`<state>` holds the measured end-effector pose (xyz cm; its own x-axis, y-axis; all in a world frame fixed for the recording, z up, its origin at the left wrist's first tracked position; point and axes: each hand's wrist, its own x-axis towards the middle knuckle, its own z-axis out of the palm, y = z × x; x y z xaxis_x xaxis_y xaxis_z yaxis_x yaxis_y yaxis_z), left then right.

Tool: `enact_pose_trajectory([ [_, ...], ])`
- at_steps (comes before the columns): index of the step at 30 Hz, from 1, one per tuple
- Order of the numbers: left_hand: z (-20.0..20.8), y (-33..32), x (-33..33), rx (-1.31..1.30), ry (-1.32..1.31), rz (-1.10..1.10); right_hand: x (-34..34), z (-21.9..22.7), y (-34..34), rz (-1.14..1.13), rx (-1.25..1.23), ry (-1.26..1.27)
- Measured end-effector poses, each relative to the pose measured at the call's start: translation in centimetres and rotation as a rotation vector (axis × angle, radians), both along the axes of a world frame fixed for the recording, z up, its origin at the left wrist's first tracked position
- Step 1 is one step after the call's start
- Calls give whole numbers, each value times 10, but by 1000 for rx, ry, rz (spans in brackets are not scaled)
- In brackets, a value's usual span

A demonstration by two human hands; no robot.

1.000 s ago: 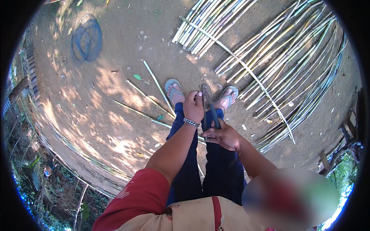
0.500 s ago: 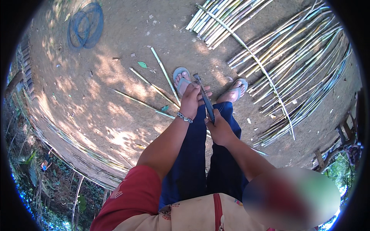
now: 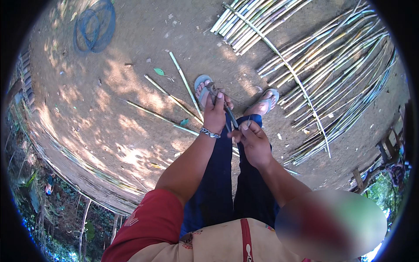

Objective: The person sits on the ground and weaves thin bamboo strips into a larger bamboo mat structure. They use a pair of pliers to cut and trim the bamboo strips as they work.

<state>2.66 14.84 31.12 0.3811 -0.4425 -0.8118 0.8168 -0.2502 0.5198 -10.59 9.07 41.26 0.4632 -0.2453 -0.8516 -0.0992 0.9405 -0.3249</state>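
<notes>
The person stands on bare dirt ground [image 3: 131,100], both hands raised in front of the legs. The left hand [image 3: 214,114] is closed in a full grip around the upper part of a thin dark tool [image 3: 230,115], seemingly a knife or blade, which slants down and to the right out of the fist; a metal bracelet [image 3: 210,133] circles that wrist. The right hand [image 3: 253,142] sits just below and to the right, its fingers curled shut and pinching a narrow sliver [image 3: 248,122] that pokes up above the knuckles, close beside the lower end of the tool. Whether the two hands touch cannot be told.

Below the hands are dark blue trousers [image 3: 218,183] and two feet in blue sandals, the left sandal [image 3: 201,83] and the right sandal [image 3: 268,99]. A few loose split bamboo strips [image 3: 185,83] lie on the ground to the left of the feet. To the right, a big fan of bamboo slats [image 3: 331,83] is spread out, crossed by one long strip. A blue coiled hoop [image 3: 94,26] lies far off at the upper left.
</notes>
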Motion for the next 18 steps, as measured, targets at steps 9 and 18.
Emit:
enact_pose_trajectory([
  [9, 64, -16, 70, -313, 614, -206, -85, 2, -25, 419, -567, 348],
  [18, 133, -42, 30, -430, 571, -401, -55, -76, -32, 530, -653, 335],
])
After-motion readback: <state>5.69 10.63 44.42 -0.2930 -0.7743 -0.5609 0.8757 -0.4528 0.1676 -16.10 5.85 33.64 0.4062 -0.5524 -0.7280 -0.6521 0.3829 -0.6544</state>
